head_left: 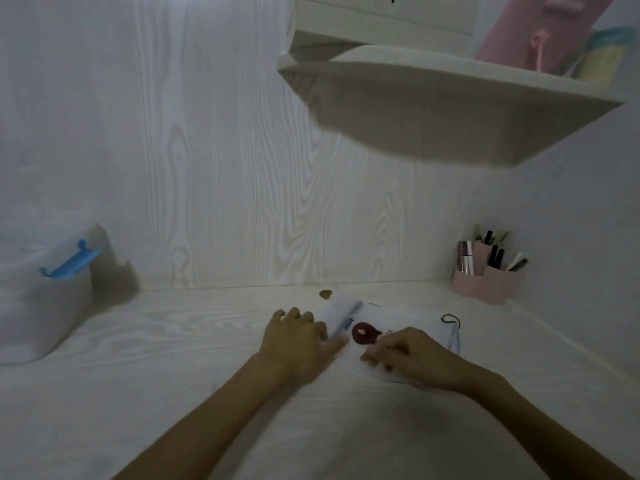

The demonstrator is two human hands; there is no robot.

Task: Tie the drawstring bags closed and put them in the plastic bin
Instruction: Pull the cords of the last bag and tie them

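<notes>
A white drawstring bag (419, 325) with a dark red cartoon print lies flat on the white desk, its black cord (451, 320) looped at its right end. My left hand (299, 336) rests on the bag's left edge with the fingers laid fairly flat. My right hand (407, 356) sits on the bag's near edge with curled fingers pinching the fabric. A translucent plastic bin (41, 296) with a blue handle clip stands at the far left of the desk.
A pink organiser (485, 282) full of cosmetics stands at the back right corner. A white shelf (450, 98) overhangs the right side, with a pink item on it. A small round brownish object (325, 293) lies by the wall behind the bag.
</notes>
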